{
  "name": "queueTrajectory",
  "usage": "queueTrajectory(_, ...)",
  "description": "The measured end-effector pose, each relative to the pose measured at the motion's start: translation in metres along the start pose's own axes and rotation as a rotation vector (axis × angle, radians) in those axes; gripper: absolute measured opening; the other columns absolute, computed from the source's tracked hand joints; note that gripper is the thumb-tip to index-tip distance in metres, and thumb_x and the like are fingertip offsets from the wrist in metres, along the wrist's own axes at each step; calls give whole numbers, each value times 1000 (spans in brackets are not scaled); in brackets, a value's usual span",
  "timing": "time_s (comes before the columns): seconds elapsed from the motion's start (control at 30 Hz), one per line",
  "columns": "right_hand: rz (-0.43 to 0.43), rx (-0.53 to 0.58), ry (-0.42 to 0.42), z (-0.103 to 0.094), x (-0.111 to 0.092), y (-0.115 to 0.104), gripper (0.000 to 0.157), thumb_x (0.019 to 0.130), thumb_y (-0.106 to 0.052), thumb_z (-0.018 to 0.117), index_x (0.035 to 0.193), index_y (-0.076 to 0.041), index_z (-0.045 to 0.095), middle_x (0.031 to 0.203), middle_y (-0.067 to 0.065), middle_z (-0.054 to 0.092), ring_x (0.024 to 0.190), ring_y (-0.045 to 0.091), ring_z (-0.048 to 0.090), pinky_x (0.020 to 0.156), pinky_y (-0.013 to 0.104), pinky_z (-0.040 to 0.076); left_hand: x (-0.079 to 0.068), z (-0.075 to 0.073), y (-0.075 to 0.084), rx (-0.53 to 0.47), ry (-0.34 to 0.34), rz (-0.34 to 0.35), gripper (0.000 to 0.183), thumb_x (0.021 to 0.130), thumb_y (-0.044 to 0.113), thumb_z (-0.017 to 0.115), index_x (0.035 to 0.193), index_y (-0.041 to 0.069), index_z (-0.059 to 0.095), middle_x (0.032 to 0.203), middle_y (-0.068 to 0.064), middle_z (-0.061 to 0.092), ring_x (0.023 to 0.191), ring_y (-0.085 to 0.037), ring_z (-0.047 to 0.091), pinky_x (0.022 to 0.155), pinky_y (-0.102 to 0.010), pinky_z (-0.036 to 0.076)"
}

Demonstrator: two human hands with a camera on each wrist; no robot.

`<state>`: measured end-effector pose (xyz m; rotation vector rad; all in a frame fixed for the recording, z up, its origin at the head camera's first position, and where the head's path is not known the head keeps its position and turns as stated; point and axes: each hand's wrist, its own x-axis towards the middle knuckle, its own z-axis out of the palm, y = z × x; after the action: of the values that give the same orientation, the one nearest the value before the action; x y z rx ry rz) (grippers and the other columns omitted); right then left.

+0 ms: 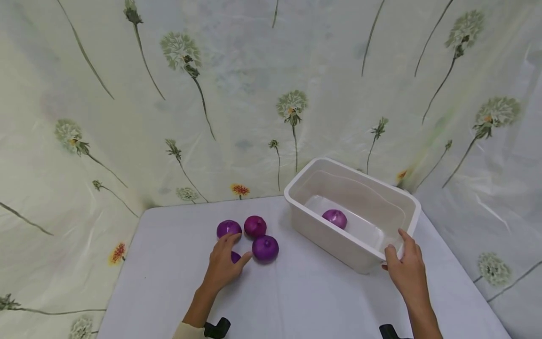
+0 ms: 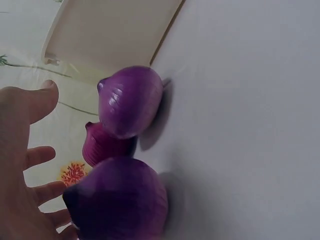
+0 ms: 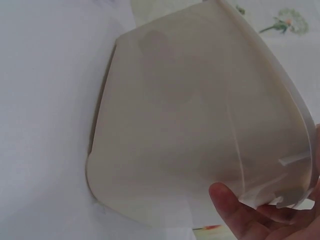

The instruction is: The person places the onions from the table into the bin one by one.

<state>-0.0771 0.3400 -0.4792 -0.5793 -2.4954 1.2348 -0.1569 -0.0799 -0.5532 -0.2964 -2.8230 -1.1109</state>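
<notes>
Several purple onions sit on the table's left half. My left hand [image 1: 224, 263] is over the nearest onion [image 1: 235, 257], partly covering it, with thumb and fingers spread apart. In the left wrist view those fingers are beside the top of that onion [image 2: 120, 200], and nothing is gripped. Around it are a glossy onion [image 1: 228, 228], a redder onion [image 1: 255, 226] and a dark purple onion [image 1: 265, 249]. My right hand [image 1: 408, 268] grips the rim of a white plastic bin [image 1: 334, 247] at its near right corner. Inside the bin lies another onion [image 1: 335, 218].
A white cloth covers the table [image 1: 169, 292]. Behind it and at both sides hangs a pale sheet [image 1: 241, 94] printed with dandelions. The bin stands at an angle near the table's back right edge, its far side close to the sheet.
</notes>
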Motion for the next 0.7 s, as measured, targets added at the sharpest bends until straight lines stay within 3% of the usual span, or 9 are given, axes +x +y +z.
queueTrajectory(0.43, 15, -5, -17, -1, 1, 1, 61, 101, -22, 38, 158, -7, 22, 142, 36, 35, 113, 62, 50, 55, 30, 60, -21, 1, -29, 11, 31, -67, 71, 84, 46, 76, 144, 16, 51, 148, -18, 47, 135, -42, 46, 102, -70, 38)
queueTrajectory(0.7, 29, -11, -20, 0, 2, 2, 62, 101, -22, 38, 159, -8, 21, 143, 35, 35, 114, 60, 51, 56, 31, 60, -29, 1, -38, -22, 20, -85, 72, 84, 45, 76, 145, 18, 49, 148, -20, 45, 136, -45, 44, 102, -68, 41)
